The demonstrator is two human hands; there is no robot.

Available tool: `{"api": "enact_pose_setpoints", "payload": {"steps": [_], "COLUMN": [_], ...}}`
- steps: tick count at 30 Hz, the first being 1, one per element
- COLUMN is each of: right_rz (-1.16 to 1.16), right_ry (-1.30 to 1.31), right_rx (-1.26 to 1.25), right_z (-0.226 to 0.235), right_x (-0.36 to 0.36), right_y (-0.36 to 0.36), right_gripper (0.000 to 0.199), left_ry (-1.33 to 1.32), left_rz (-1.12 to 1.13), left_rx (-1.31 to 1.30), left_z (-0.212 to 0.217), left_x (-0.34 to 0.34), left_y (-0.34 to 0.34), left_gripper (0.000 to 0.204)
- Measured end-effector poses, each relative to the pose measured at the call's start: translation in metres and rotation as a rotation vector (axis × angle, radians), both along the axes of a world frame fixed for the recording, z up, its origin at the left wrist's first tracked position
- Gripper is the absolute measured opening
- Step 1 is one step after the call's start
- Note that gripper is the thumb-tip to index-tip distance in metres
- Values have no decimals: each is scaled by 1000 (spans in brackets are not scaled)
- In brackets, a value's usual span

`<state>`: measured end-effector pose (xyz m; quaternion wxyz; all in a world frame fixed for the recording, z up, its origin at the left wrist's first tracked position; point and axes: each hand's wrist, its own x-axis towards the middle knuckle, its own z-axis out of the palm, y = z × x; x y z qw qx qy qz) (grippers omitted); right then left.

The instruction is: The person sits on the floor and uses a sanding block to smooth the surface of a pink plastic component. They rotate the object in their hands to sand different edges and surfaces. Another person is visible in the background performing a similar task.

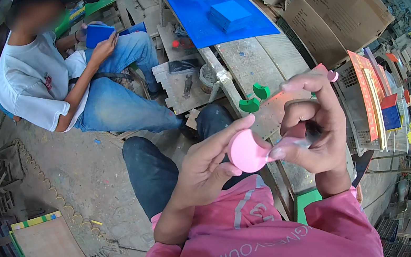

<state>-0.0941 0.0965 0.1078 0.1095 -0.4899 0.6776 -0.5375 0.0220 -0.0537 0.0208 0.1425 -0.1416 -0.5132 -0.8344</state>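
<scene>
My left hand (pixel 201 162) is closed on a pink disc (pixel 246 151) with a curved notch in its right edge, pinched at the rim between thumb and fingers. My right hand (pixel 317 130) is just right of the disc, its thumb tip at the notch. Its fingers are curled round something partly hidden, of which pale, shiny and dark bits show. Beyond my hands, two green notched pieces, one at the left (pixel 249 105) and one farther back (pixel 261 91), rest by a reddish board (pixel 279 107) on the bench. Part of that board is behind my right hand.
A person (pixel 43 73) sits at the far left, holding a blue panel (pixel 98 34). Blue blocks (pixel 228 14) are stacked on a blue sheet (pixel 187 3) over the wooden bench (pixel 254 62). Cardboard boxes (pixel 336 8) stand behind, and a crate (pixel 351 106) with coloured panels is at right.
</scene>
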Motion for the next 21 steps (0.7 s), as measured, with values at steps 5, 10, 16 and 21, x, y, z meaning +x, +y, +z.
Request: {"api": "enact_pose_setpoints", "payload": {"steps": [5, 10, 16, 21], "right_rz": [142, 130, -67, 22], "right_ry": [144, 187, 239, 220], "right_rx": [50, 80, 54, -49], "right_z": [8, 10, 4, -2], "right_x": [0, 3, 2, 3], "right_y": [-3, -8, -15, -15], "right_gripper": [66, 62, 60, 58], "left_ry": [-33, -8, 50, 24], "left_rz": [102, 174, 196, 250], "left_rx": [-106, -233, -300, -213], "left_z": [2, 5, 2, 0], "left_x": [0, 1, -2, -1], "left_y": [4, 3, -3, 0], "left_gripper": [61, 59, 54, 54]}}
